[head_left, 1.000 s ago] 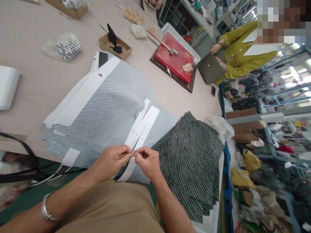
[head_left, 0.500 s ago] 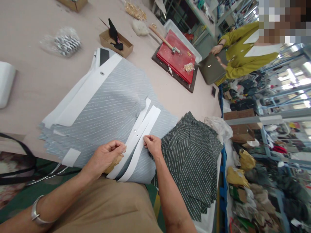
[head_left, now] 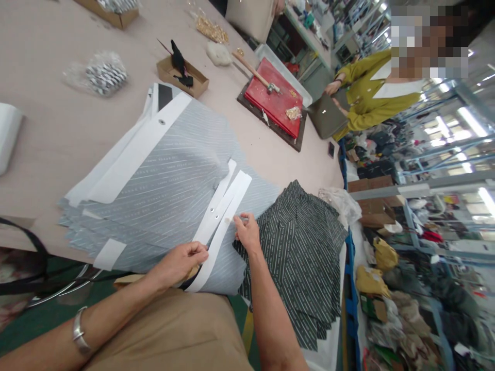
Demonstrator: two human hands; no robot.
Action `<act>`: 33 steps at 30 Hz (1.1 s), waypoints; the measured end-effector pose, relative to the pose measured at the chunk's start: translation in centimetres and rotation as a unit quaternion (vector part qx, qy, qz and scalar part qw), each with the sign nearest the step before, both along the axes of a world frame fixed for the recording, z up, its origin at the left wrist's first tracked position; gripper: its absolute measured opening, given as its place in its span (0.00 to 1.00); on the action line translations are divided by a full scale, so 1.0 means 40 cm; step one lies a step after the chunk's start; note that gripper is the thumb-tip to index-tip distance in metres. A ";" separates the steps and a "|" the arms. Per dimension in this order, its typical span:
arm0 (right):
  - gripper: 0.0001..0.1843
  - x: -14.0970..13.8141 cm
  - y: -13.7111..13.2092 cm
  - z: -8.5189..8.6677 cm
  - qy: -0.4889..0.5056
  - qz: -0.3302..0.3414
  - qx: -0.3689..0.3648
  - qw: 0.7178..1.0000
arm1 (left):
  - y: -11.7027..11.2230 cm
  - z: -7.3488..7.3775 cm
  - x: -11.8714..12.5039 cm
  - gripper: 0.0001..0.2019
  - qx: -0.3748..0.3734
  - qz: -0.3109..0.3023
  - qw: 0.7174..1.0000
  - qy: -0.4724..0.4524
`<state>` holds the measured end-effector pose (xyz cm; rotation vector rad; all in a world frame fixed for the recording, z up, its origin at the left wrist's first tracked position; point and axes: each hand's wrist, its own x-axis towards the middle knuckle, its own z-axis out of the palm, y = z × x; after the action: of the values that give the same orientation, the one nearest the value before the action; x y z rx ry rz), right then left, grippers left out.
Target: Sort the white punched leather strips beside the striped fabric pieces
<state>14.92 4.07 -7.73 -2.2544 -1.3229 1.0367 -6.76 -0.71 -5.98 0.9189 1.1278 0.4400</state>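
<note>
A pair of long white strips, the left strip (head_left: 211, 208) and the right strip (head_left: 232, 203), lie over grey-blue striped fabric pieces (head_left: 166, 170). Small round metal fittings show on the left one. My left hand (head_left: 183, 263) is closed in a pinch by the strips' lower part; what its fingertips hold is hidden. Over the right strip's edge, my right hand (head_left: 247, 234) has thumb and fingers loosely apart. A small blurred brownish spot shows on the strip just beside those fingertips. Dark striped fabric pieces (head_left: 297, 257) are stacked to the right.
Across the table lie a bag of metal parts (head_left: 106, 74), a cardboard box (head_left: 197, 82), and a hammer (head_left: 255, 72) on a red block (head_left: 276, 98). A co-worker in a mustard top (head_left: 363, 103) holds a dark bag (head_left: 328, 114). A phone (head_left: 331, 149) lies near the table edge.
My left hand has moved down and slightly right along the strips. My right hand's fingers have loosened from a pinch. The view has shifted slightly, and a beige bag appears at the top.
</note>
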 end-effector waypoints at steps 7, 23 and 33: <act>0.37 -0.086 -0.046 0.052 -0.104 0.125 -0.013 0.987 | -0.031 0.062 0.034 0.17 0.009 -0.092 0.993 -0.069; 0.21 0.368 -0.161 0.269 0.025 -0.106 0.194 0.975 | 0.001 0.070 0.032 0.18 0.195 -0.019 0.981 0.005; 0.21 0.354 -0.145 0.217 0.041 -0.079 0.192 0.977 | -0.041 0.023 0.119 0.15 0.119 -0.060 0.991 0.025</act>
<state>29.07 -1.74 0.93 -1.9675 -1.1714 0.7358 -2.01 -2.37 -5.05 1.2057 1.0732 0.4603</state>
